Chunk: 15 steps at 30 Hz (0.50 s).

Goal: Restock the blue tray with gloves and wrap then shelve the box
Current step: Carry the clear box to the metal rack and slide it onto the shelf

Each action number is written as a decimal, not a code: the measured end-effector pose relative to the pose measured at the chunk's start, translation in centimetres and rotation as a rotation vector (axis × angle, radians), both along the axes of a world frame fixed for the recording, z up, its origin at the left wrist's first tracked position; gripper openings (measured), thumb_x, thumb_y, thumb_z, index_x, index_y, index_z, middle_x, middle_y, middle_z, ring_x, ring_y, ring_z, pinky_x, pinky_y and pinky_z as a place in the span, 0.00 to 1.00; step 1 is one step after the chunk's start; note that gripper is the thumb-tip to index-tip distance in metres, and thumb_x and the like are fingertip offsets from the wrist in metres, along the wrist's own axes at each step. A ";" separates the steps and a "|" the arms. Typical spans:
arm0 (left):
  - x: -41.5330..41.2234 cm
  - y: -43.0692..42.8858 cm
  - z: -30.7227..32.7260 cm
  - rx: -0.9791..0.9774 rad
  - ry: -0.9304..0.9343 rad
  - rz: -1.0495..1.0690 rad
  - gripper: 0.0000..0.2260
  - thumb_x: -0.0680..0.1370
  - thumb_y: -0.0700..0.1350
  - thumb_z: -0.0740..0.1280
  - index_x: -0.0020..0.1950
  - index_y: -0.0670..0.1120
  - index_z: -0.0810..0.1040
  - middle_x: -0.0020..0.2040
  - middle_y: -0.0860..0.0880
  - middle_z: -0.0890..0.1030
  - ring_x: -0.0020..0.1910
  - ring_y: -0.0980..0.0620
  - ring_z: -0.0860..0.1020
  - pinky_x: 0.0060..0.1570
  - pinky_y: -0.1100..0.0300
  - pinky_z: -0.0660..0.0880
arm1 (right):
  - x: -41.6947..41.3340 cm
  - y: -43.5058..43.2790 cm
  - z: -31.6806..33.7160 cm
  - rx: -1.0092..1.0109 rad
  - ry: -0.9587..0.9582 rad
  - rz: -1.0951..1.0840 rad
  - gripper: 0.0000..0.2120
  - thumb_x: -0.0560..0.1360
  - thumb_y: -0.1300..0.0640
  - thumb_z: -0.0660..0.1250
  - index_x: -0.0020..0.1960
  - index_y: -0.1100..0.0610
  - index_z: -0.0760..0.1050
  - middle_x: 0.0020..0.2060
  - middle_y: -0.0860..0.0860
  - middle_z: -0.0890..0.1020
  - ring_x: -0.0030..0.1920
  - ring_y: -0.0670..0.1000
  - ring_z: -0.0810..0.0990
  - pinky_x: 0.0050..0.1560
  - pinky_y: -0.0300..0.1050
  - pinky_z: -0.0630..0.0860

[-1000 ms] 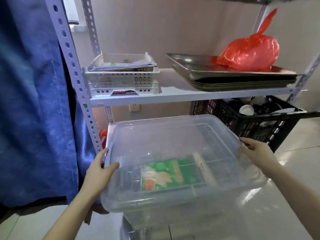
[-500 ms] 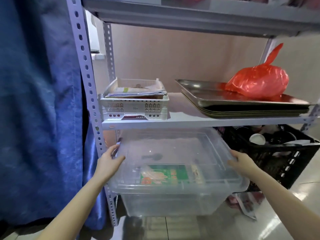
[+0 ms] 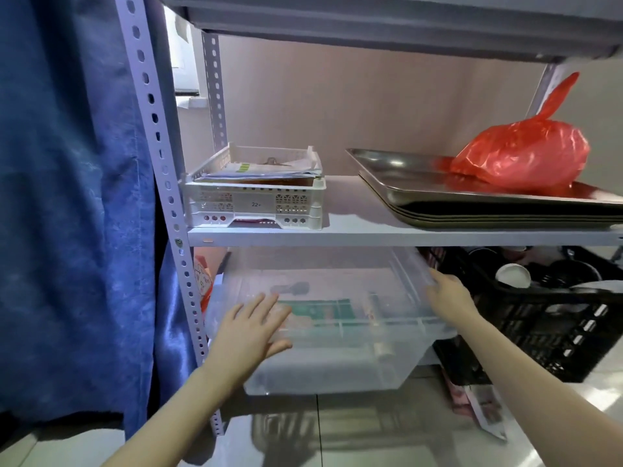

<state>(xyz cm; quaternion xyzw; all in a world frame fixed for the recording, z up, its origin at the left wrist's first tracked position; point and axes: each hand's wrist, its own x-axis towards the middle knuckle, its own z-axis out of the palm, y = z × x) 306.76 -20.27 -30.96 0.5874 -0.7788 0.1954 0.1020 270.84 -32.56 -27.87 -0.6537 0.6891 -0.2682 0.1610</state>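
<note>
Both hands on the clear box (image 3: 337, 315), which sits partly under the middle shelf (image 3: 397, 235), front end sticking out. My left hand (image 3: 251, 326) lies flat and spread on the lid, gripping nothing; my right hand (image 3: 448, 293) presses open against the right rim. I'd push evenly from both sides, keeping the box straight. Black crate (image 3: 553, 318) sits just beside on the right, rack post (image 3: 175, 237) on the left: tight slot. White basket (image 3: 254, 197), steel trays (image 3: 472, 200), red bag (image 3: 519, 156) above, clear of it.
</note>
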 end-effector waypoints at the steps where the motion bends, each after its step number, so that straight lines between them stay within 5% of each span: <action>1: 0.1 -0.5 0.0 0.004 -0.017 0.022 0.27 0.72 0.64 0.53 0.59 0.51 0.80 0.61 0.45 0.80 0.58 0.44 0.80 0.50 0.50 0.78 | 0.6 0.6 -0.2 -0.067 0.035 0.022 0.19 0.78 0.53 0.61 0.68 0.53 0.71 0.65 0.60 0.73 0.59 0.64 0.74 0.58 0.55 0.72; 7: -0.8 -3.2 1.3 -0.011 -0.019 0.083 0.21 0.75 0.61 0.60 0.62 0.51 0.77 0.61 0.44 0.79 0.59 0.42 0.78 0.53 0.42 0.74 | 3.4 5.7 -3.6 -0.552 0.354 0.237 0.18 0.78 0.49 0.59 0.64 0.56 0.75 0.61 0.57 0.78 0.62 0.60 0.76 0.60 0.61 0.71; 11: -2.3 -4.3 1.3 -0.099 0.066 0.091 0.26 0.68 0.51 0.75 0.66 0.53 0.74 0.57 0.43 0.80 0.54 0.42 0.78 0.51 0.39 0.71 | 3.6 4.5 -4.2 -0.432 0.467 0.230 0.24 0.81 0.50 0.55 0.76 0.50 0.57 0.75 0.55 0.62 0.76 0.57 0.57 0.72 0.61 0.55; 15: -3.9 -5.8 0.1 -0.050 0.172 0.190 0.38 0.62 0.26 0.72 0.68 0.51 0.72 0.59 0.40 0.76 0.60 0.39 0.75 0.62 0.27 0.60 | 3.5 1.4 -4.2 -0.268 0.507 0.318 0.26 0.82 0.49 0.49 0.77 0.45 0.44 0.78 0.50 0.51 0.78 0.52 0.45 0.75 0.56 0.44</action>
